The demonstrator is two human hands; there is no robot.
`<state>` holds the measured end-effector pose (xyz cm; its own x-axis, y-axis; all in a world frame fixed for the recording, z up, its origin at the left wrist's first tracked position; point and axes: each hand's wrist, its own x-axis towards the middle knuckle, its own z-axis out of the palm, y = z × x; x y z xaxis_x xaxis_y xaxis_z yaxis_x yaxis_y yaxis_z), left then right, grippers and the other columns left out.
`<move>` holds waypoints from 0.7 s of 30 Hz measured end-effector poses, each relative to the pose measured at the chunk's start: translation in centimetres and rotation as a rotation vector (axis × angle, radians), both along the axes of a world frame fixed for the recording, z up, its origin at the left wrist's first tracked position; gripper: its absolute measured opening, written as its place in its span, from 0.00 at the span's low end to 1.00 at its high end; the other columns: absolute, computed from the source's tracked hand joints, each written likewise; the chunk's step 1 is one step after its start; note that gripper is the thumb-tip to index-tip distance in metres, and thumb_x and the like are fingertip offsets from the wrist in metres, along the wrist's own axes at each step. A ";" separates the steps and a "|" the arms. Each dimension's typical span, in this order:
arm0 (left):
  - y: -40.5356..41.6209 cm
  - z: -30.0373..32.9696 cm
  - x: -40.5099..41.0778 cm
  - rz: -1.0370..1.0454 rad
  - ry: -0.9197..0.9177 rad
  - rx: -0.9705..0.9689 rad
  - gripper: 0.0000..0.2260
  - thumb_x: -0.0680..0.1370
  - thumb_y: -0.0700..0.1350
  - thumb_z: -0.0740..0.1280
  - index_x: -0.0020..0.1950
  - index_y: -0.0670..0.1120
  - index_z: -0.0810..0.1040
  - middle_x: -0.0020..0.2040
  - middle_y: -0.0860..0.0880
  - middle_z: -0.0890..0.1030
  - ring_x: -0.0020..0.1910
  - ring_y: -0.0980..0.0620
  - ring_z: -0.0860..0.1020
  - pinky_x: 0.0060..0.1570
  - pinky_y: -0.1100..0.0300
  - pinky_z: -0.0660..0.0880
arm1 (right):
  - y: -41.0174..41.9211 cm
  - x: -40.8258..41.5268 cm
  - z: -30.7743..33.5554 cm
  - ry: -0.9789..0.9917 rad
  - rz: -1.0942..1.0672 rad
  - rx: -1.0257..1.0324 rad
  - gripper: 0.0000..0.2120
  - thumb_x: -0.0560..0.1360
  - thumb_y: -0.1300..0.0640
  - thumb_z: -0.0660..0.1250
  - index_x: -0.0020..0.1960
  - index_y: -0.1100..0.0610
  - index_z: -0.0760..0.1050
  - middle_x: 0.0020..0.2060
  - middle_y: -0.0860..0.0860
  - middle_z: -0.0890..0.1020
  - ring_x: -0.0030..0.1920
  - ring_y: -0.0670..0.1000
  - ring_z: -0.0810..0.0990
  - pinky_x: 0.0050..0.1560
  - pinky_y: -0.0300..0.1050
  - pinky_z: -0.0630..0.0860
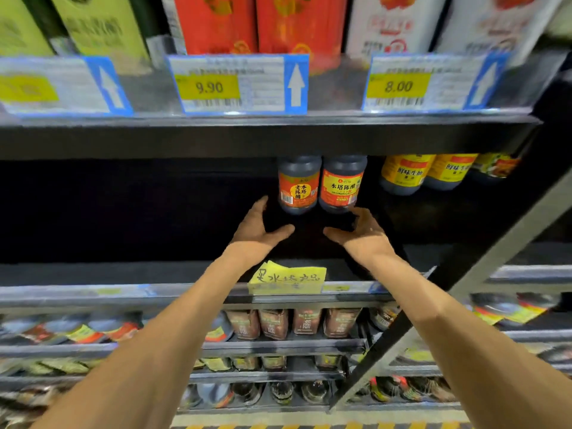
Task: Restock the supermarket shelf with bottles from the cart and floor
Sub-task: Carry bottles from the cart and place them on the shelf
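Note:
Two dark vinegar bottles with red-orange labels, the left bottle (298, 185) and the right bottle (342, 185), stand side by side deep on the dark middle shelf (93, 274). Both of my arms reach into that shelf. My left hand (260, 226) lies just left of and below the left bottle, fingers straight and thumb spread toward the middle. My right hand (360, 230) sits under the right bottle's lower right side, fingers loosely bent near its base; whether they touch it I cannot tell. Neither hand wraps a bottle.
Yellow-labelled soy sauce bottles (405, 174) stand to the right on the same shelf. A handwritten yellow note (289, 277) hangs on the shelf's front rail. Cartons (216, 23) and price tags (238, 85) fill the shelf above; pouches and bottles (294, 323) fill those below.

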<state>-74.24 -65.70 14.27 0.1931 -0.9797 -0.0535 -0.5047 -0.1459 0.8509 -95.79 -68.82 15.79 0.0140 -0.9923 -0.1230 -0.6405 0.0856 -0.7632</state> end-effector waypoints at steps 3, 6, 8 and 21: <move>3.9 2.6 1.0 -0.012 -0.155 -0.052 0.37 0.79 0.51 0.73 0.83 0.52 0.57 0.81 0.48 0.63 0.79 0.49 0.63 0.77 0.51 0.63 | 2.7 0.8 2.5 0.187 0.146 -0.030 0.38 0.74 0.44 0.75 0.77 0.55 0.63 0.72 0.58 0.73 0.71 0.61 0.72 0.69 0.56 0.73; 7.8 5.1 2.3 -0.009 -0.328 -0.120 0.35 0.80 0.53 0.70 0.83 0.50 0.57 0.80 0.44 0.64 0.81 0.46 0.59 0.77 0.52 0.61 | 5.6 2.9 5.3 0.396 0.322 -0.184 0.32 0.77 0.44 0.72 0.75 0.51 0.64 0.64 0.56 0.78 0.64 0.62 0.77 0.60 0.56 0.76; 10.4 6.4 3.8 0.029 -0.441 -0.148 0.35 0.80 0.55 0.69 0.83 0.49 0.58 0.80 0.42 0.64 0.81 0.46 0.57 0.77 0.51 0.62 | 7.7 5.1 7.2 0.523 0.419 -0.251 0.31 0.79 0.44 0.69 0.76 0.53 0.63 0.55 0.57 0.81 0.55 0.60 0.80 0.50 0.51 0.76; 36.3 6.1 26.9 0.456 -0.778 -0.061 0.34 0.81 0.64 0.61 0.82 0.49 0.58 0.82 0.48 0.61 0.82 0.47 0.54 0.79 0.42 0.54 | 23.8 33.0 10.3 0.677 1.061 -0.756 0.42 0.76 0.42 0.73 0.82 0.54 0.58 0.75 0.55 0.69 0.75 0.57 0.67 0.68 0.56 0.72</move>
<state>-47.38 -29.38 20.37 0.5236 -0.7960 0.3037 -0.8448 -0.4390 0.3060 -62.75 -44.97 26.10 0.9141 -0.3840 0.1301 -0.3932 -0.9179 0.0537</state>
